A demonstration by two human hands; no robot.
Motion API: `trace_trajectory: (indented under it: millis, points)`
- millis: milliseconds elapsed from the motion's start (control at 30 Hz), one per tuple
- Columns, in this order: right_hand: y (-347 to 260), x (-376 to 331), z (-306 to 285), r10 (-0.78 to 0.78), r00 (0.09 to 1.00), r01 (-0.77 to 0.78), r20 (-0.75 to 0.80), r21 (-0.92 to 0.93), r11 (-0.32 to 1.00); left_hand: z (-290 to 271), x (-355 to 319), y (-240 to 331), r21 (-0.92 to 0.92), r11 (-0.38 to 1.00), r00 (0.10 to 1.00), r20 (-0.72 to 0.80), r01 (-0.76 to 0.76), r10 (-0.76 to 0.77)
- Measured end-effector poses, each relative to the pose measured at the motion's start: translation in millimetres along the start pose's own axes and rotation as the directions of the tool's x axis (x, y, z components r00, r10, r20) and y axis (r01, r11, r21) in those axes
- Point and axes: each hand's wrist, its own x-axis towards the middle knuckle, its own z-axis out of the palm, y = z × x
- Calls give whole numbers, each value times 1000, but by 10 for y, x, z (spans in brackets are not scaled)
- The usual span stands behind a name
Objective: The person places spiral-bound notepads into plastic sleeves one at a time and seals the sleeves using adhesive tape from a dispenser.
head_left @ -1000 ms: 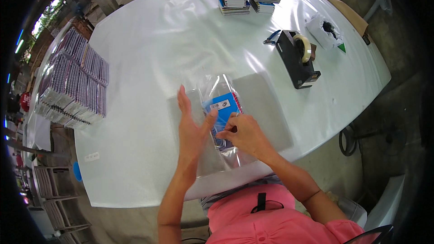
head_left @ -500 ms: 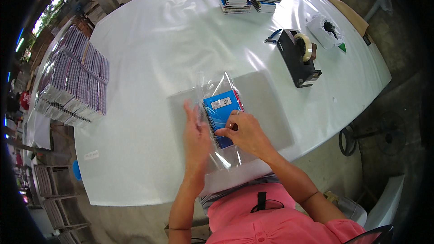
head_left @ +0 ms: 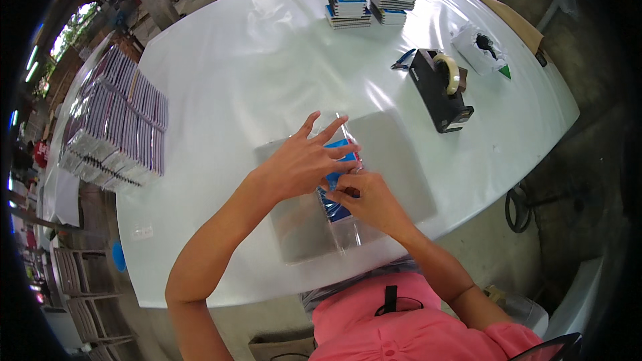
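A blue spiral notebook (head_left: 336, 210) lies in a clear plastic sleeve (head_left: 346, 235) on a grey rectangular mat (head_left: 394, 160) before me. My left hand (head_left: 304, 164) reaches across the notebook from the left, fingers spread, covering much of its cover. The thumb side of that hand meets the fingers of my right hand (head_left: 366, 197). Those right fingers are bent and pinched over the notebook's right half. What sits between them, if anything, is hidden. A strip of red shows at the notebook's upper right edge.
A black tape dispenser (head_left: 435, 97) with a tape roll stands right, blue-handled pliers (head_left: 403, 60) beside it and a white plastic bag (head_left: 478, 47) beyond. Stacked notebooks (head_left: 348, 8) rise at the far edge. Wrapped notebooks (head_left: 124, 113) form a large block at left.
My left hand has swung rightward from beside the notebook to over it, its fingers spreading. The sleeve's loose left side has been brought in over the notebook. My right hand has barely moved.
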Motion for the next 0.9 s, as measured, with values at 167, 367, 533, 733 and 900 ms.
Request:
trace_trajectory:
  millis: [167, 367, 533, 733, 900]
  points:
    - [83, -8, 43, -56, 998, 55, -33, -29, 998, 19, 2, -134, -28, 999, 998, 62, -24, 26]
    - [36, -10, -8, -28, 999, 29, 17, -42, 999, 76, 66, -177, -33, 991, 989, 59, -131, 133]
    - [58, -19, -110, -129, 991, 130, 27, -29, 991, 255, 15, -141, 65, 991, 987, -97, -120, 126]
    - [483, 12, -655, -463, 862, 505, 208, -256, 824, 562, -51, -96, 18, 1000, 951, -308, -18, 22]
    - [568, 54, -620, -465, 810, 576, 357, -332, 747, 615, -2, -53, -18, 998, 908, -415, 55, -58]
